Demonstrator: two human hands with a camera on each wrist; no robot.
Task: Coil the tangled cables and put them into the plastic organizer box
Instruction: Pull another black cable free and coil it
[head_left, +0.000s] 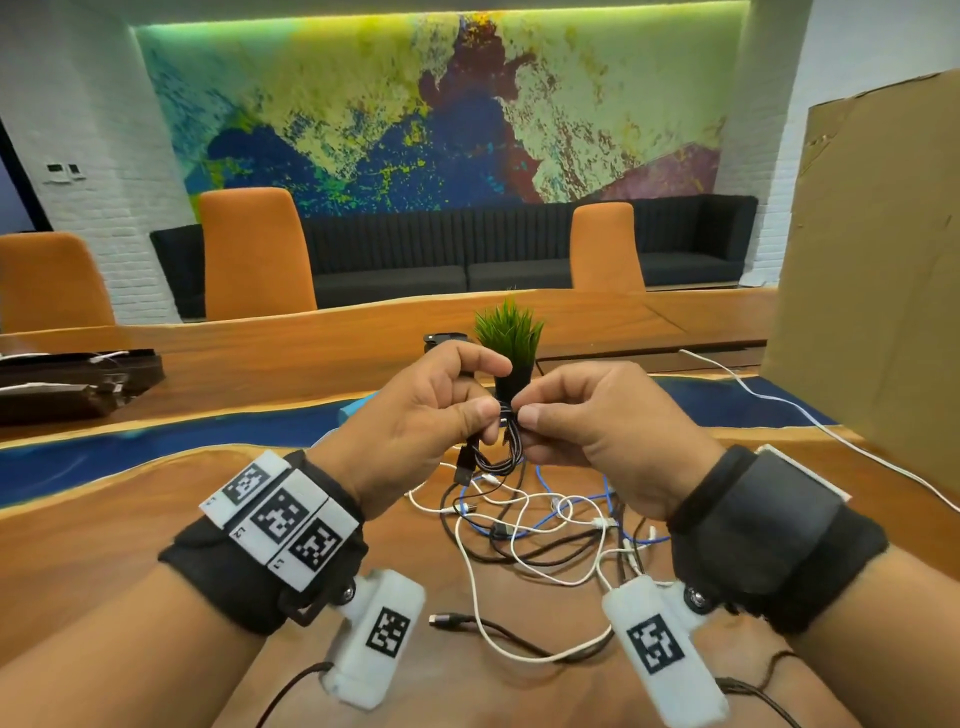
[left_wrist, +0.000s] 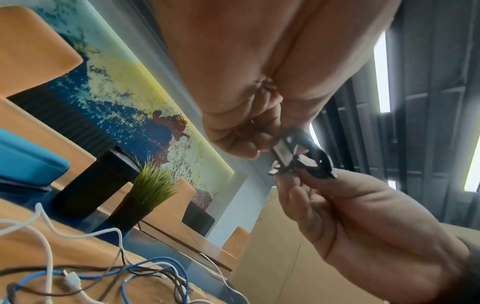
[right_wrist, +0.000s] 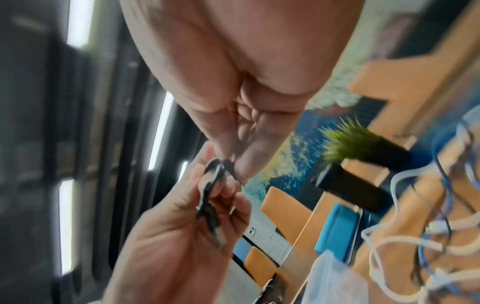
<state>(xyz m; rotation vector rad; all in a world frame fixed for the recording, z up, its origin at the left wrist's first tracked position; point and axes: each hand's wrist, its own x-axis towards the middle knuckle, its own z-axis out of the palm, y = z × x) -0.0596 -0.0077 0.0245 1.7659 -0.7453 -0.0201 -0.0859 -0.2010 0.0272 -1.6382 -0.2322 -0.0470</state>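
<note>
Item 1, black cable (head_left: 493, 447): coiled into a small bundle, held in the air between my two hands, above the table (head_left: 130, 525). My left hand (head_left: 415, 415) pinches the bundle with thumb and curled fingers; my right hand (head_left: 597, 431) pinches it from the opposite side, fingertips touching the wraps at its middle. I judge this two-sided hold keeps the loops from springing apart while the loose end is wound round the waist (one plug (head_left: 464, 474) dangles below my left hand).

Item 2, tangled cables (head_left: 545, 525): white, blue and black leads, heaped on the table directly beneath both hands, not yet sorted.

Item 3, loose black lead with plug (head_left: 441, 619): on the table, nearer me than my hands, between my wrists.

Item 4, white cable (head_left: 810, 421): runs along the table, out beyond my right hand.

Item 5, potted plant (head_left: 511, 343): just past my fingertips, upright.

Item 6, cardboard sheet (head_left: 872, 291): standing, far side of my right hand.

Item 7, plastic organizer box: possibly the clear shape at the lower edge of the right wrist view; I cannot tell.

Obstruction: the heap under my hands could snag the dangling plug.
</note>
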